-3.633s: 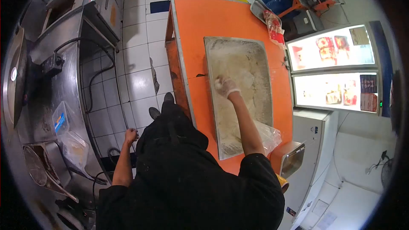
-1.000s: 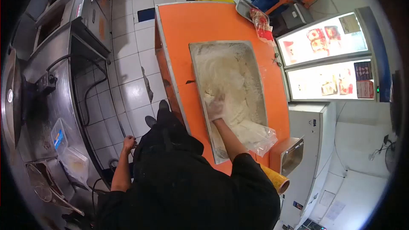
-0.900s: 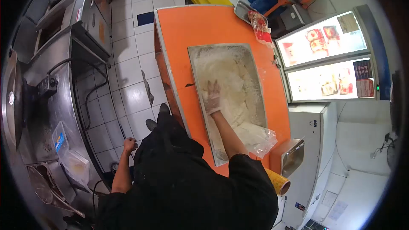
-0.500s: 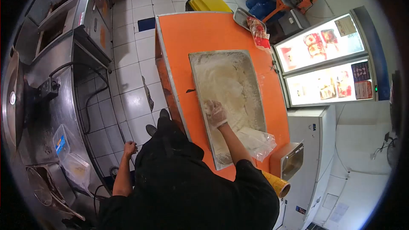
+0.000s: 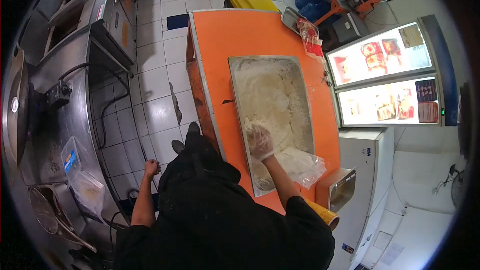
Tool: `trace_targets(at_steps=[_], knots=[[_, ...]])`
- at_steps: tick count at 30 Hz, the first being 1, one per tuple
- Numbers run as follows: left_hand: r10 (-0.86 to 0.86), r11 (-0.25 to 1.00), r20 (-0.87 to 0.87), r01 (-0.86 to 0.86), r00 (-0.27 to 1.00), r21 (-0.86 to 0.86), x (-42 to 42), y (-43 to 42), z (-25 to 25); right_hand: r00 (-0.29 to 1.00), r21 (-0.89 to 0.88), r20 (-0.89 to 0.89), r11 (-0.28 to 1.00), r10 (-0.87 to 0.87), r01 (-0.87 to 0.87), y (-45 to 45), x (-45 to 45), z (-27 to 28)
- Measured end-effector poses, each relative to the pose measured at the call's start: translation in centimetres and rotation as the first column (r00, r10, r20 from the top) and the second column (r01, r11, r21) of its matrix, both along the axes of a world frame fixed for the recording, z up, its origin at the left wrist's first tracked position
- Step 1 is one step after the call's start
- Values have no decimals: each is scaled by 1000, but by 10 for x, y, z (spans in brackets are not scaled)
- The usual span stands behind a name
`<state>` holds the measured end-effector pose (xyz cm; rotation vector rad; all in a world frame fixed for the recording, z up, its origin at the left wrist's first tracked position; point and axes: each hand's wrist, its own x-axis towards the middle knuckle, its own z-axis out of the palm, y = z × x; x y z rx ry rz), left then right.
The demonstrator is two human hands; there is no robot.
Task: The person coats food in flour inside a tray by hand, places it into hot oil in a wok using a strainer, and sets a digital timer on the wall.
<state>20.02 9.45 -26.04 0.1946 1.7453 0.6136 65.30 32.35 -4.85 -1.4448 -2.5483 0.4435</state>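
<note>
A metal tray [image 5: 306,90] of pale, flour-like powder lies on the orange table [image 5: 220,32]. My right hand [image 5: 260,142], in a clear glove, is low in the tray near its left side, with curled fingers pressed into the powder; the fingertips are partly hidden by it. Just beyond the wrist, a clear plastic bag [image 5: 306,168] lies over the tray's near right corner. My left hand [image 5: 152,168] hangs by my left side over the floor, away from the table, its fingers folded with nothing visible in them.
On the left runs a steel counter [image 5: 47,145] with plastic containers [image 5: 89,190] and a strainer [image 5: 44,209]. Right of the table are a metal box [image 5: 342,190], a yellow roll [image 5: 325,215] and a lit display fridge [image 5: 382,102]. A red-and-white bag [image 5: 311,40] lies at the far corner.
My right hand moved from mid-tray toward me, spread its fingers on the powder, then curled them and shifted slightly right. My left hand stays at my side. The view has shifted a little.
</note>
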Motion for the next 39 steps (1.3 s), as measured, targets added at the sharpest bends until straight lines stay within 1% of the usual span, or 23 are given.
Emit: trace_targets(at_steps=[1, 4, 11, 13, 14, 16, 19, 20, 22, 23, 25, 26, 28, 29, 30, 31, 32, 34, 35, 36, 37, 38, 39], knots=[[0, 1000, 1, 0, 1000, 0, 2, -2, -2, 997, 96, 66, 995, -30, 24, -5, 2, 2], [-25, 998, 6, 25, 1000, -62, 9, -1, -3, 980, 237, 147, 966, -136, 99, -3, 6, -39], [-100, 994, -6, 100, 995, -42, 13, 0, 7, 995, 234, 80, 972, -53, 33, 75, -14, -51], [-94, 995, -7, 93, 996, -38, 12, 7, 15, 981, -68, 178, 993, -78, 92, 98, -10, -71], [-85, 995, -11, 85, 996, -43, 11, 9, 16, 981, -66, 177, 994, -79, 92, 98, -6, -79], [-65, 997, -14, 64, 998, -46, 9, 12, 19, 984, 320, 3, 932, -179, 168, 94, -3, -81], [-38, 999, -11, 39, 999, 13, 6, 11, 19, 989, 388, 100, 920, -108, 61, 57, -4, -67], [-33, 999, -7, 33, 999, 4, 4, 10, 16, 989, 390, 104, 919, -104, 55, 41, 0, -57], [-22, 1000, 4, 22, 1000, 1, 5, 9, 10, 996, 192, -70, 981, 45, -31, 19, 4, -28], [-17, 1000, -11, 17, 1000, -21, 6, 7, 8, 996, 196, -68, 980, 54, -39, 19, 6, -29], [-15, 999, -25, 14, 1000, -47, 7, -4, 1, 988, 160, 60, 978, -145, 134, 18, 11, -35], [-38, 998, -45, 35, 998, -58, 9, -7, -4, 987, 160, 60, 978, -148, 137, 22, 11, -40], [-65, 996, -67, 60, 996, -72, 10, -9, -9, 974, 318, -16, 922, -226, 219, 43, -1, -49], [-55, 996, -36, 53, 998, -65, 11, -10, -9, 974, 314, -16, 923, -227, 221, 56, -4, -67], [-46, 997, -6, 45, 999, -59, 11, -12, -7, 978, 269, -91, 942, -185, 203, 69, -5, -92], [-46, 997, -7, 46, 999, -64, 11, -13, -5, 975, 226, -167, 957, -144, 180, 75, -13, -95], [-58, 996, -20, 57, 998, -63, 11, -12, -3, 975, 224, -168, 958, -144, 180, 76, -16, -94], [-61, 997, -32, 59, 998, -55, 11, -6, -3, 982, 174, -189, 984, -12, 45, 82, -36, -55], [-56, 997, -44, 54, 997, -61, 11, -6, -4, 982, 174, -189, 984, -6, 40, 90, -38, -52], [-53, 996, -57, 49, 997, -68, 11, -5, -4, 996, 208, 76, 976, 52, -67, 99, -39, -49], [-53, 996, -56, 49, 997, -72, 10, -6, -4, 936, 210, 337, 962, 97, -175, 103, -40, -46], [-46, 998, -35, 44, 998, -51, 9, -5, -4, 936, 206, 339, 963, 96, -173, 105, -39, -44], [-40, 999, -14, 40, 999, -27, 8, -4, -5, 963, 97, 269, 994, 13, -41, 107, -41, -32]])
